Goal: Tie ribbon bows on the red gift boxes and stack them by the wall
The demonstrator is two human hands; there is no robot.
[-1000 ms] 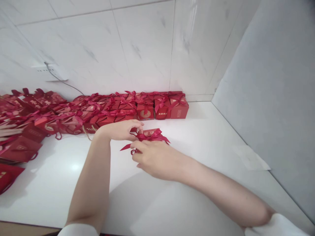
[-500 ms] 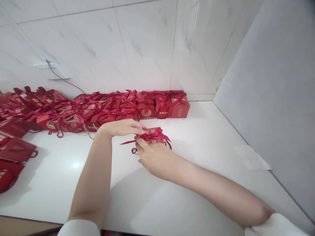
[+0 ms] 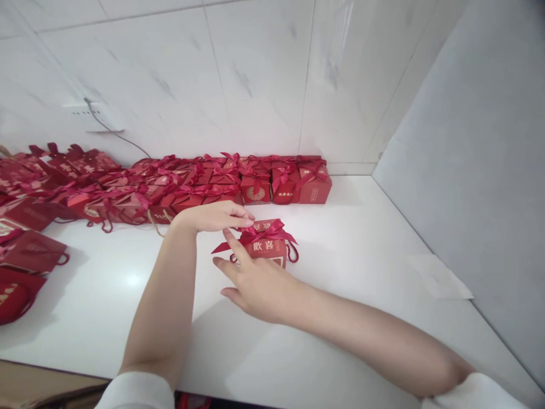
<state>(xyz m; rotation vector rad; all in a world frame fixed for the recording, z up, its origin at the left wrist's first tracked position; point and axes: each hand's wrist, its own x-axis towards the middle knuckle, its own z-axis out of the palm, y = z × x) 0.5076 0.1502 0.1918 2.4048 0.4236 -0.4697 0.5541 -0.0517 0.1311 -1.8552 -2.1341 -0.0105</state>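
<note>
A small red gift box (image 3: 276, 248) with gold characters stands on the white table, a red ribbon bow (image 3: 264, 232) across its top and twisted cord handles at its sides. My left hand (image 3: 213, 217) reaches over from the left, thumb and fingertips close together at the bow's left end; the exact contact is partly hidden. In front of the box, my right hand (image 3: 259, 287) has its fingers spread apart with nothing in them. Its index fingertip is just below my left hand, near the ribbon's left tail, and the hand covers the box's lower front.
Rows of red gift boxes (image 3: 315, 190) with bows line the tiled wall behind. More red boxes (image 3: 36, 250) sit at the left. A cable (image 3: 102, 125) hangs from a wall socket. A grey panel (image 3: 477, 170) bounds the right, beside a pale sheet (image 3: 443, 278).
My right hand has let go near the bow and drawn back down-left, fingers spreading. More of the box's front shows. My left hand stays near the bow.
</note>
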